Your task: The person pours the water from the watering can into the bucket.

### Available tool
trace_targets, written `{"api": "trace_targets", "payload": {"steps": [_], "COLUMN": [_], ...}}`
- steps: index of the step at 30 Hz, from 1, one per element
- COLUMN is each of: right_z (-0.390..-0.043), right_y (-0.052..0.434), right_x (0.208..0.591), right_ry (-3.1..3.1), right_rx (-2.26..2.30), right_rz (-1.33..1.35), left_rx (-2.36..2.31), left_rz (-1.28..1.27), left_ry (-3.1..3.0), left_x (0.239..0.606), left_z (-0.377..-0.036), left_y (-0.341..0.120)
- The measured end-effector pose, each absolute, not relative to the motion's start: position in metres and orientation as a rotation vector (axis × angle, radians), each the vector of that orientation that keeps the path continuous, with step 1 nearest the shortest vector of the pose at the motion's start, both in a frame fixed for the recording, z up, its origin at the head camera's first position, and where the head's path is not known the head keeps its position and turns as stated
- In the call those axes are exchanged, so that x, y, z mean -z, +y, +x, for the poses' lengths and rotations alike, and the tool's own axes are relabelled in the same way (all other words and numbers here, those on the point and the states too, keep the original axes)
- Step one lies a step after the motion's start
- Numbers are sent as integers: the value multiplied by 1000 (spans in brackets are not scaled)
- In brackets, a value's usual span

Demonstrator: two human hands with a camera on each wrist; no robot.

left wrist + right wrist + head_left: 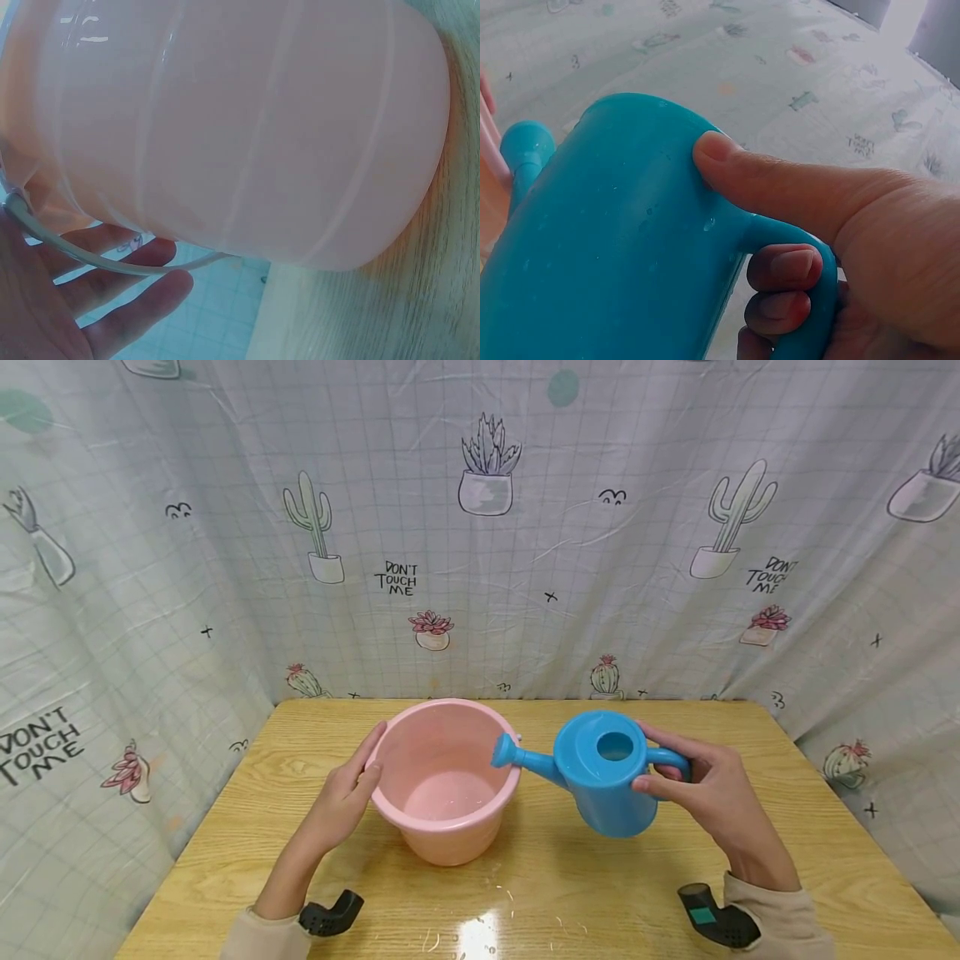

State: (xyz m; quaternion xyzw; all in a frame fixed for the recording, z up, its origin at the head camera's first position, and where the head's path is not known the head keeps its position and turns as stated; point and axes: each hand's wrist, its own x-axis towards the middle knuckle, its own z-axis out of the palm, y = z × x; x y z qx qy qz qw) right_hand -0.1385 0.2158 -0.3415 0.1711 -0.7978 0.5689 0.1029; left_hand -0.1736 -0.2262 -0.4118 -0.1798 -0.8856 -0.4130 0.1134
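A pink bucket (450, 847) stands upright on the table. My left hand (345, 793) rests against its left rim, fingers fairly straight along the outside. In the left wrist view, the bucket's thin pale handle (105, 262) hangs across those fingers. My right hand (708, 785) grips a blue watering can (611, 797) by its loop handle (821, 300). The right thumb (727, 154) presses on the can's body. The can's spout (532, 760) points left, and its round head overlaps the bucket's right rim in the head view. The bucket's inside looks bare; the can's contents cannot be made out.
The wooden table (540, 902) has a bright reflection and small wet-looking marks near its front. A patterned curtain (555, 535) hangs behind and at both sides. Black curved devices (333, 914) sit at both wrists, by the beige sleeves (780, 918).
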Motion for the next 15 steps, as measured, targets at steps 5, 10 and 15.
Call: {"api": "trace_targets", "payload": {"steps": [5, 10, 15], "right_z": [-138, -138, -138], "right_y": [216, 216, 216], "right_x": [342, 342, 341], "right_ry": [-2354, -2357, -2384], "right_rx": [-1668, -1659, -1611], "right_rz": [500, 494, 469], "left_rx": [1205, 1201, 1224], "left_rz": [-526, -531, -539], "left_ry": [-2599, -2596, -2588], "left_x": [411, 411, 412], "left_z": [-173, -173, -173], "left_y": [-225, -226, -226]}}
